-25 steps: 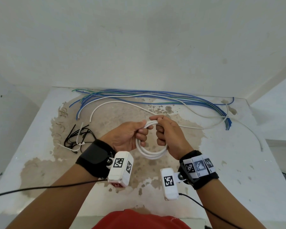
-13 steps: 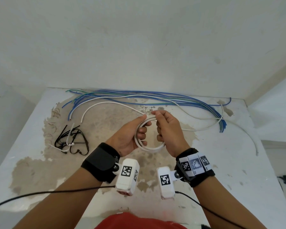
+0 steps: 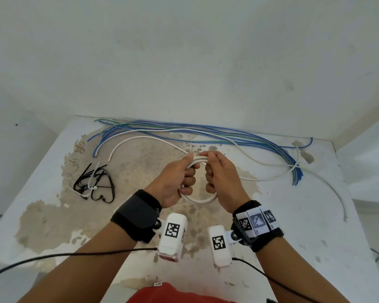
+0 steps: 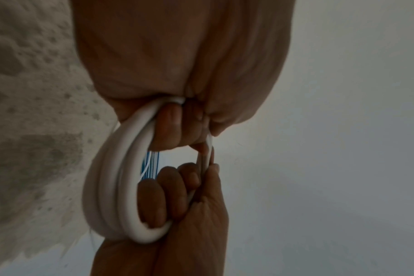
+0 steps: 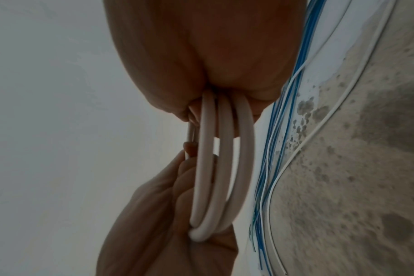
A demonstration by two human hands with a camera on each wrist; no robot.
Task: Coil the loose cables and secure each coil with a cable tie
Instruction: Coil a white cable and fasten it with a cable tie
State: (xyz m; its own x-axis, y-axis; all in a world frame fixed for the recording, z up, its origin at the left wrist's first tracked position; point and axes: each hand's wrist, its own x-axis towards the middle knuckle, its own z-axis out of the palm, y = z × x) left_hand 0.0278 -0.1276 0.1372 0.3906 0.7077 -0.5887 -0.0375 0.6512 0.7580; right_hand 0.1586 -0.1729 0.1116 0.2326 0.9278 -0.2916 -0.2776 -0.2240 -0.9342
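White cable coil (image 3: 198, 199) at centre frame, clamped by the left hand (image 3: 175, 182) and right hand (image 3: 224, 182) on opposite sides so its loops stay stacked; cable ties (image 3: 94, 184) wait at left.

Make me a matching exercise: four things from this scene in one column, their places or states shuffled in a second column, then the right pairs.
1. white cable coil
2. blue wires
3. cable ties
4. thin white wire

a. loose heap on the table's left
b. long bundle along the back wall
c. gripped by both hands
d. trailing over the table's right side

Pairs: 1-c, 2-b, 3-a, 4-d
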